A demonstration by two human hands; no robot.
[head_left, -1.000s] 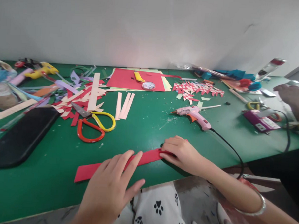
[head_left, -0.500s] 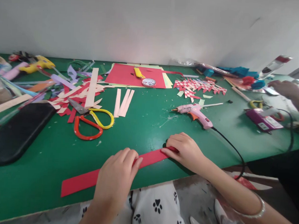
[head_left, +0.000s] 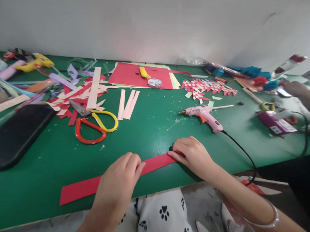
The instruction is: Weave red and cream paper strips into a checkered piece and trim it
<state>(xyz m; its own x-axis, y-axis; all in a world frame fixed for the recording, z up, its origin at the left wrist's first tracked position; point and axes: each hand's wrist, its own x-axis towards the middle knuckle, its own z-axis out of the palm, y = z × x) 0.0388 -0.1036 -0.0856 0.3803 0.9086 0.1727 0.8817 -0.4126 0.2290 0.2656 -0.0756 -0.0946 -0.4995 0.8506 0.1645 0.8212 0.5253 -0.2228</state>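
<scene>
A long red paper strip (head_left: pixel 81 189) lies slantwise along the near edge of the green table. My left hand (head_left: pixel 121 177) is closed over its middle, thumb along the strip's edge. At the strip's right end my right hand (head_left: pixel 190 153) pinches it, fingers curled and hiding the tip. Beyond my hands, scissors (head_left: pixel 98 125) with one red and one yellow handle rest partly on paper scraps. A pink glue gun (head_left: pixel 205 116) lies past my right hand, its cord running to the table's edge.
Red and pale paper scraps (head_left: pixel 73 95) pile at left near a black case (head_left: pixel 20 134). Red sheets (head_left: pixel 131 75) at the back hold a yellow cutter (head_left: pixel 145 72). Checked woven paper (head_left: pixel 210 86), a purple box (head_left: pixel 275 123) and another person's hand (head_left: pixel 295 88) are at right.
My left hand has slid slightly left along the red paper strip. My right hand keeps its grip at the right end. The view has shifted a little.
</scene>
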